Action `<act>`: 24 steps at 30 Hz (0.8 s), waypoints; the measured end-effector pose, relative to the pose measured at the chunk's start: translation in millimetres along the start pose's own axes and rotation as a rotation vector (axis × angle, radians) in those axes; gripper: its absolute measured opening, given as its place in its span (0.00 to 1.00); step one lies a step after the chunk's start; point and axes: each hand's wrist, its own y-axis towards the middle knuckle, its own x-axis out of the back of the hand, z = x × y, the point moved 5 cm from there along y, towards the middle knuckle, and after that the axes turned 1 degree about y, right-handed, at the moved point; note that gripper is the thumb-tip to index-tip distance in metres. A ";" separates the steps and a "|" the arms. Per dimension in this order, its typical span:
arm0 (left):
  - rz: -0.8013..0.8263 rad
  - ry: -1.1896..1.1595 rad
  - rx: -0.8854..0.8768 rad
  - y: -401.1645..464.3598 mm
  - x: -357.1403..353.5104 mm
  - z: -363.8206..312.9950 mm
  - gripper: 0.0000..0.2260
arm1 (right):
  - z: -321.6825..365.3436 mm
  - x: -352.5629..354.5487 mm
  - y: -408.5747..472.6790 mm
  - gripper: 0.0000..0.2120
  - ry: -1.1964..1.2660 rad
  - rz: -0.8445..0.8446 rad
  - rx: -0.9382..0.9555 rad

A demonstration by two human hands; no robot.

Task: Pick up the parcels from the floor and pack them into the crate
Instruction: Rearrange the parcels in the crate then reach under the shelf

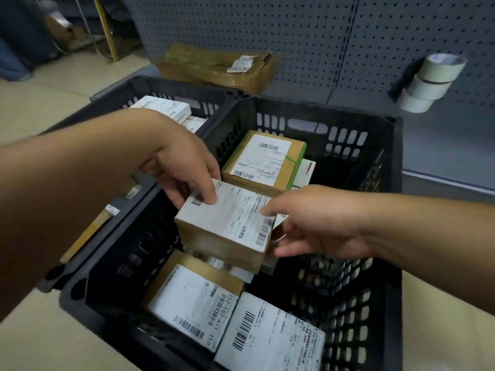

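Head view: the left hand (184,167) grips the far-left corner of a labelled parcel (227,223) above the black crate (348,303); the right hand (316,223) holds its right edge, fingertips hidden underneath. Below the hands, more parcels lie partly covered; the label print is blurred.

The print on the label of the held parcel (227,223) is smeared by blur and cannot be read. The fingers of the right hand (316,223) go under that parcel's right end and are hidden there; the left hand (184,167) covers its upper left corner. What lies beneath the parcel in the black crate (348,303) is mostly covered. The lowest labelled parcel (270,338) is cut off by the bottom edge. The second crate (150,87) is largely hidden behind the left forearm, and its contents show only in part
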 end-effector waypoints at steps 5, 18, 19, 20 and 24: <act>0.056 0.153 0.048 1.1 -12.2 12.7 0.15 | -12.7 -23.6 2.3 0.10 -0.126 0.087 -0.041; 0.158 0.666 0.001 4.3 -53.4 15.3 0.18 | -21.3 -75.2 12.3 0.11 -0.464 0.198 0.043; 0.188 0.615 -0.006 7.0 -56.8 18.2 0.18 | -20.7 -76.4 13.5 0.10 -0.468 0.203 0.040; 0.219 0.566 -0.006 9.0 -59.8 21.4 0.18 | -20.5 -76.9 14.3 0.10 -0.469 0.209 0.040; 0.302 0.470 -0.006 17.6 -64.4 32.4 0.18 | -22.5 -76.8 9.9 0.11 -0.495 0.246 0.038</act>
